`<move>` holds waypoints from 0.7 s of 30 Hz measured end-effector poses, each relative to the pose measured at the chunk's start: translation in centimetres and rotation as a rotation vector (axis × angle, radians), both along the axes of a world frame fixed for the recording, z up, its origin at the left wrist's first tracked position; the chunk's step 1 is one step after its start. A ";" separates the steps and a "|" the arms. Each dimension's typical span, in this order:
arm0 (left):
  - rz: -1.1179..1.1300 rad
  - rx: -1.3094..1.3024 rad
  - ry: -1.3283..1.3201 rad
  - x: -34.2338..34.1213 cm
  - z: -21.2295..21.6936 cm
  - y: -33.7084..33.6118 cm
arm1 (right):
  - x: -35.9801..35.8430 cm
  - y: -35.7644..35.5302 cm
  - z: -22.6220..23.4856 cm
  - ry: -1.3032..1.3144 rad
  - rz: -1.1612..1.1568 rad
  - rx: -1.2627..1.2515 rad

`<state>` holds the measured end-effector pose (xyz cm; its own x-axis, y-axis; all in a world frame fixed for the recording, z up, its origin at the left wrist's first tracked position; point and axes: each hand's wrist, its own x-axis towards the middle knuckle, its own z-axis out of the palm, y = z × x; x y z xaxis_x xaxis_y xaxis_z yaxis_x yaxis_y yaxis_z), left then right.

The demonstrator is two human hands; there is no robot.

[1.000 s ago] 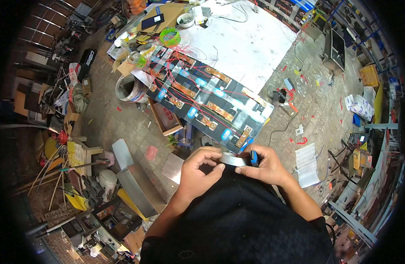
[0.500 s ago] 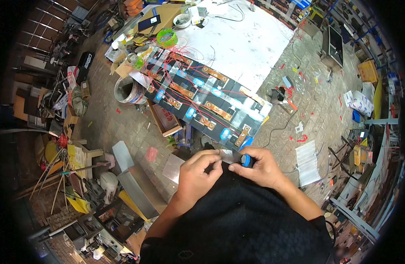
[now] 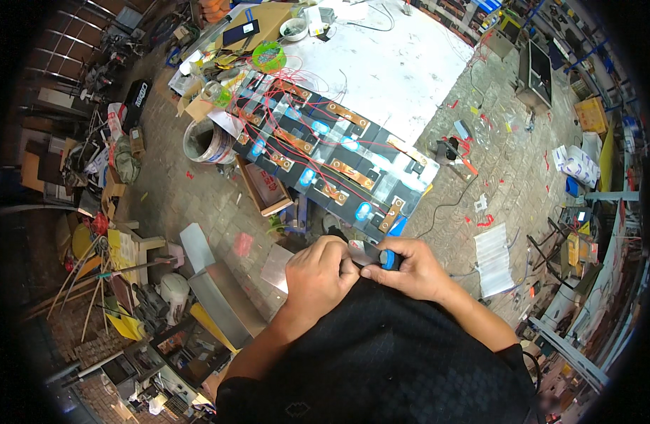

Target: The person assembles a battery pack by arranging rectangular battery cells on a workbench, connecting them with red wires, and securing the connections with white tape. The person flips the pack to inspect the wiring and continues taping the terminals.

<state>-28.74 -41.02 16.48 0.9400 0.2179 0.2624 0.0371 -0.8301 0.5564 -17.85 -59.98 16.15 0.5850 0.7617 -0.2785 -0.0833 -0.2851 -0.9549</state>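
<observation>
My right hand (image 3: 415,270) is closed round a small black and blue roll (image 3: 389,259) that looks like tape. My left hand (image 3: 319,271) is curled with its fingertips pinched, close to the right thumb; whatever lies between those fingertips is too small to make out. Both hands are held in front of my dark shirt, just short of the near end of a battery pack (image 3: 323,181). The pack is made of black cells joined by copper bars, with thin red wires running over it and blue and clear patches between the bars.
The pack lies on a white-topped table (image 3: 388,63). A green container (image 3: 268,56) and a white bowl (image 3: 294,30) stand at its far left. On the floor are a bucket (image 3: 205,143), an open box (image 3: 263,185) and a metal channel (image 3: 226,304). A cable (image 3: 439,212) runs at right.
My left hand has turned over and come closer to my right hand, its fingers now more tightly curled. The right hand, with the roll, has shifted slightly left.
</observation>
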 end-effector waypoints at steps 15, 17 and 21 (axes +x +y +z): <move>0.075 -0.652 0.117 -1.3 -0.7 0.2 | 0.5 -0.8 -0.6 0.059 0.019 0.033; 0.100 -0.820 0.167 -1.9 -1.4 0.6 | 0.5 -0.8 -0.4 0.071 0.015 0.028; 0.066 -0.859 0.160 -2.0 0.1 0.8 | 0.5 -0.6 -0.2 0.062 0.022 0.022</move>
<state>-30.73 -40.25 16.62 0.9301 0.3345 -0.1517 0.2016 -0.1195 0.9722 -17.33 -60.60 16.00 0.5499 0.7806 -0.2971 -0.1367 -0.2668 -0.9540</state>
